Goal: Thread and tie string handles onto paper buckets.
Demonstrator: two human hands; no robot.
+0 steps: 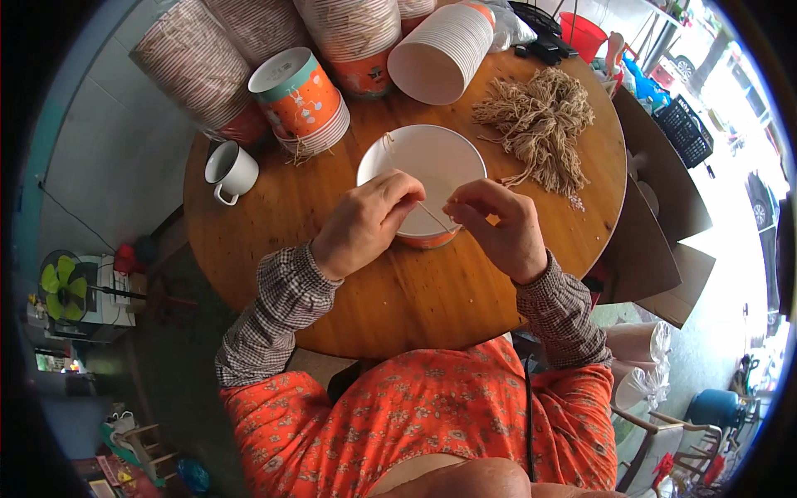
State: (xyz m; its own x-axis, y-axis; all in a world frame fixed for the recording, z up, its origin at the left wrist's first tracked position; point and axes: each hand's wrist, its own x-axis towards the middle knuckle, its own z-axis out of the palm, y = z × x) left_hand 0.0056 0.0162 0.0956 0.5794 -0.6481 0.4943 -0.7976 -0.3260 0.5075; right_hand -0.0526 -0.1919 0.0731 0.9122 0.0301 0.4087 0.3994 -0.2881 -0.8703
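Over an open paper bucket (423,158) with a white inside and an orange outside, both my hands are closed in a pinch. My left hand (365,217) grips a thin beige string (433,217), which slants down to the right across the bucket's mouth. Close by, my right hand (501,220) pinches at the string's other side; its fingertips hide just how it is held. Another bit of string hangs over the bucket's far rim. To the right lies a loose heap of beige strings (544,124) on the round wooden table (398,290).
Nested paper buckets (303,104) stand upright behind, and another stack (444,54) lies on its side. Taller wrapped stacks (195,70) line the back. A white enamel mug (234,170) sits at the left. Cardboard boxes (639,241) are right of the table.
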